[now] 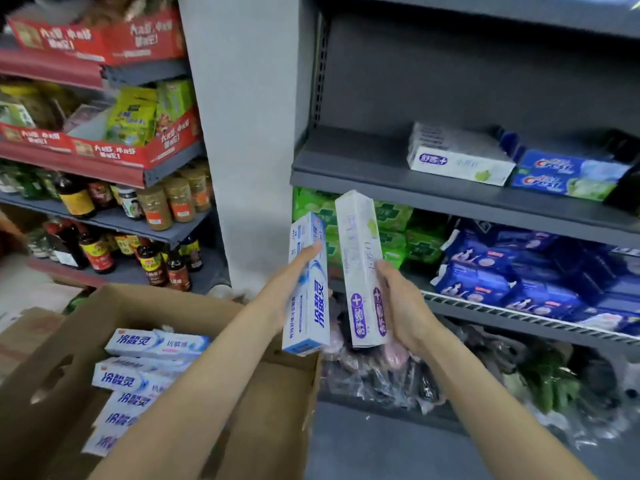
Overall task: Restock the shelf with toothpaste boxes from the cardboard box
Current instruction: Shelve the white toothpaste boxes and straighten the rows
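Far left: shelves of red display trays [114,46] over rows of sauce bottles [93,251]. Lower left: the open cardboard box [55,341] on the floor, with several blue-and-white toothpaste boxes [156,342] lying flat inside it. Centre: my left hand [291,282] holds a blue-and-white toothpaste box [306,289] upright and slightly tilted above the cardboard box's right edge; my fingers lie nearly straight along its left face, and the thumb is hidden behind it, so the grip on the far side cannot be seen. Just beside it, close to touching, my right hand [398,299] grasps a white-and-purple toothpaste box [362,268] near its lower end, fingers wrapped behind it, its top leaning toward the grey shelf [349,161]. Right: on that shelf, well apart from my hands, a white-and-purple box [457,157] lies flat beside two stacked blue toothpaste boxes [568,174]. Below the shelf: green packs [394,216], then blue packs [512,271] on a lower shelf with a white wire rail. Bottom right: dark bagged goods [381,372] on the lowest level.
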`<action>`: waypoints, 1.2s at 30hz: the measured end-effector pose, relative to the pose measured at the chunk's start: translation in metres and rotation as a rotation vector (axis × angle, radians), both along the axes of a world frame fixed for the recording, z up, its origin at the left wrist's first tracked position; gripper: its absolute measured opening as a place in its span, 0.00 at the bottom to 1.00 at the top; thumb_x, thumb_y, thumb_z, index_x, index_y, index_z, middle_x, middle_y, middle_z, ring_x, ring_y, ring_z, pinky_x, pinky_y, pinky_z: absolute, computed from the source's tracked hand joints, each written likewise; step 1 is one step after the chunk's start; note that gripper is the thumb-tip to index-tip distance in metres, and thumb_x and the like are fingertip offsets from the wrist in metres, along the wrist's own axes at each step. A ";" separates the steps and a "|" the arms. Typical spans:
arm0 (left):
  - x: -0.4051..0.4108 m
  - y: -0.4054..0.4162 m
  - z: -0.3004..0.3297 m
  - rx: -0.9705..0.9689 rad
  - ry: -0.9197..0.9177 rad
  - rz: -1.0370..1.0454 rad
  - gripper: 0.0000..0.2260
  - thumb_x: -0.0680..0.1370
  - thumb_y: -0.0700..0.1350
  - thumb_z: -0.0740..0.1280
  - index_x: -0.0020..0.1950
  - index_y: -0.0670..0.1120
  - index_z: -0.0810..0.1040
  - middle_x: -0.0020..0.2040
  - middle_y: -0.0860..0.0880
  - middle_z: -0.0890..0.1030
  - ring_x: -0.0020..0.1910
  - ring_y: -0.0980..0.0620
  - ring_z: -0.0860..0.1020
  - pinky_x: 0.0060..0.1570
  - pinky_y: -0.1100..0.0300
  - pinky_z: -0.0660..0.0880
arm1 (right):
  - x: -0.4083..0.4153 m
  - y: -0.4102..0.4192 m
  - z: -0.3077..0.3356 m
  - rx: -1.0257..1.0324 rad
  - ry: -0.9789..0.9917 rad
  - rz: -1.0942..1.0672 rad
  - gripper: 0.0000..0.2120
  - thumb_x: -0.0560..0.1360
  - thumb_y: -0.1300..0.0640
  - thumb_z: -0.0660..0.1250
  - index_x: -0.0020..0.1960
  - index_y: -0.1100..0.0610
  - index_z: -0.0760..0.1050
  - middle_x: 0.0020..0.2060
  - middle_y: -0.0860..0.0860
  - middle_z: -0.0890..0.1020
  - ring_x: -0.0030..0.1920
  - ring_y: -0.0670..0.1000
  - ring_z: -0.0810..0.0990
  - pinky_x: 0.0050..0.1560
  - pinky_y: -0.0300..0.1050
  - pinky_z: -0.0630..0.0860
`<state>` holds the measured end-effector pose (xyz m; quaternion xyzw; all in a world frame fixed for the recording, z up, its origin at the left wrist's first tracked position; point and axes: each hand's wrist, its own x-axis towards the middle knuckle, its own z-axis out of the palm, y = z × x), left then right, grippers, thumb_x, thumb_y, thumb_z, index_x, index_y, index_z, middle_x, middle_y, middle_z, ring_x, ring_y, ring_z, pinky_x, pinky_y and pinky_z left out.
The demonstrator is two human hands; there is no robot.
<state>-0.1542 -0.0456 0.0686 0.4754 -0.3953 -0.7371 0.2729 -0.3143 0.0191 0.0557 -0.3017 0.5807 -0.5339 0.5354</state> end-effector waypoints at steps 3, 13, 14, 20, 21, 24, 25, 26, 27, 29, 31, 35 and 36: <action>-0.059 0.002 0.023 -0.070 -0.008 -0.011 0.16 0.73 0.60 0.67 0.43 0.47 0.76 0.25 0.47 0.80 0.22 0.53 0.78 0.25 0.64 0.75 | -0.056 -0.001 0.021 -0.047 0.231 0.006 0.13 0.80 0.51 0.60 0.59 0.58 0.73 0.45 0.52 0.84 0.42 0.52 0.83 0.47 0.51 0.80; -0.189 -0.018 0.060 -0.390 -0.081 -0.070 0.13 0.71 0.51 0.73 0.53 0.48 0.79 0.45 0.48 0.84 0.40 0.51 0.82 0.39 0.59 0.80 | -0.179 -0.022 0.070 -0.166 0.344 -0.178 0.08 0.74 0.57 0.69 0.49 0.56 0.70 0.49 0.59 0.80 0.48 0.60 0.82 0.44 0.57 0.79; -0.196 -0.025 0.059 -0.445 -0.096 -0.104 0.14 0.71 0.49 0.74 0.54 0.48 0.79 0.47 0.49 0.84 0.42 0.52 0.82 0.42 0.60 0.80 | -0.186 -0.027 0.074 -0.185 0.308 -0.211 0.08 0.75 0.58 0.68 0.49 0.56 0.69 0.50 0.60 0.79 0.47 0.60 0.81 0.43 0.56 0.79; -0.219 -0.085 0.085 -0.780 -0.329 -0.292 0.24 0.63 0.49 0.80 0.53 0.50 0.74 0.50 0.54 0.82 0.48 0.56 0.81 0.52 0.55 0.78 | -0.224 -0.064 0.100 -0.340 0.174 -0.196 0.15 0.74 0.66 0.66 0.57 0.56 0.66 0.51 0.55 0.80 0.50 0.55 0.82 0.47 0.53 0.80; -0.221 -0.096 0.096 -0.874 -0.414 -0.331 0.23 0.62 0.50 0.80 0.52 0.51 0.73 0.49 0.55 0.81 0.47 0.57 0.80 0.49 0.57 0.77 | -0.234 -0.072 0.105 -0.368 0.192 -0.218 0.19 0.73 0.66 0.68 0.60 0.57 0.65 0.52 0.54 0.80 0.52 0.55 0.81 0.51 0.54 0.79; -0.227 -0.121 0.124 -1.158 -0.769 -0.443 0.24 0.62 0.56 0.78 0.50 0.53 0.71 0.45 0.56 0.80 0.44 0.54 0.78 0.43 0.56 0.75 | -0.268 -0.090 0.118 -0.421 0.241 -0.318 0.36 0.69 0.63 0.73 0.70 0.48 0.59 0.55 0.52 0.78 0.53 0.54 0.81 0.55 0.55 0.78; -0.230 -0.127 0.130 -1.217 -0.866 -0.459 0.25 0.61 0.58 0.77 0.52 0.53 0.70 0.46 0.55 0.80 0.44 0.53 0.78 0.42 0.56 0.74 | -0.280 -0.094 0.120 -0.430 0.265 -0.321 0.39 0.68 0.63 0.74 0.71 0.45 0.58 0.54 0.53 0.78 0.52 0.54 0.82 0.53 0.54 0.79; -0.234 -0.134 0.133 -1.260 -0.943 -0.471 0.26 0.62 0.58 0.76 0.53 0.53 0.69 0.46 0.55 0.79 0.44 0.52 0.77 0.39 0.56 0.72 | -0.289 -0.096 0.121 -0.433 0.325 -0.297 0.37 0.68 0.63 0.75 0.70 0.46 0.62 0.53 0.54 0.80 0.50 0.55 0.83 0.50 0.51 0.80; -0.238 -0.141 0.136 -1.304 -1.011 -0.479 0.26 0.63 0.58 0.76 0.54 0.52 0.69 0.47 0.54 0.79 0.44 0.51 0.76 0.35 0.57 0.69 | -0.296 -0.098 0.122 -0.413 0.423 -0.254 0.32 0.67 0.63 0.75 0.67 0.50 0.68 0.50 0.54 0.81 0.48 0.55 0.83 0.47 0.47 0.80; -0.247 -0.151 0.137 -1.356 -1.110 -0.471 0.27 0.63 0.57 0.75 0.57 0.51 0.69 0.49 0.53 0.78 0.45 0.50 0.74 0.34 0.58 0.66 | -0.304 -0.102 0.119 -0.344 0.617 -0.160 0.20 0.65 0.62 0.76 0.56 0.57 0.78 0.46 0.53 0.84 0.45 0.52 0.83 0.43 0.39 0.79; -0.255 -0.161 0.133 -1.337 -1.086 -0.427 0.27 0.64 0.56 0.75 0.56 0.50 0.69 0.50 0.51 0.78 0.48 0.48 0.75 0.37 0.58 0.67 | -0.310 -0.106 0.113 -0.336 0.678 -0.158 0.14 0.66 0.61 0.76 0.50 0.58 0.79 0.44 0.53 0.84 0.42 0.50 0.83 0.42 0.38 0.79; -0.272 -0.170 0.124 -1.218 -0.892 -0.348 0.24 0.65 0.56 0.75 0.53 0.48 0.69 0.46 0.51 0.78 0.46 0.48 0.77 0.38 0.57 0.71 | -0.321 -0.120 0.099 -0.364 0.763 -0.236 0.10 0.68 0.60 0.75 0.46 0.52 0.77 0.42 0.48 0.83 0.43 0.48 0.82 0.50 0.45 0.77; -0.274 -0.172 0.123 -1.199 -0.852 -0.333 0.24 0.66 0.57 0.75 0.54 0.48 0.70 0.47 0.52 0.78 0.46 0.49 0.77 0.40 0.57 0.73 | -0.324 -0.125 0.095 -0.340 0.807 -0.252 0.11 0.69 0.58 0.74 0.48 0.53 0.77 0.42 0.48 0.83 0.44 0.48 0.81 0.50 0.45 0.76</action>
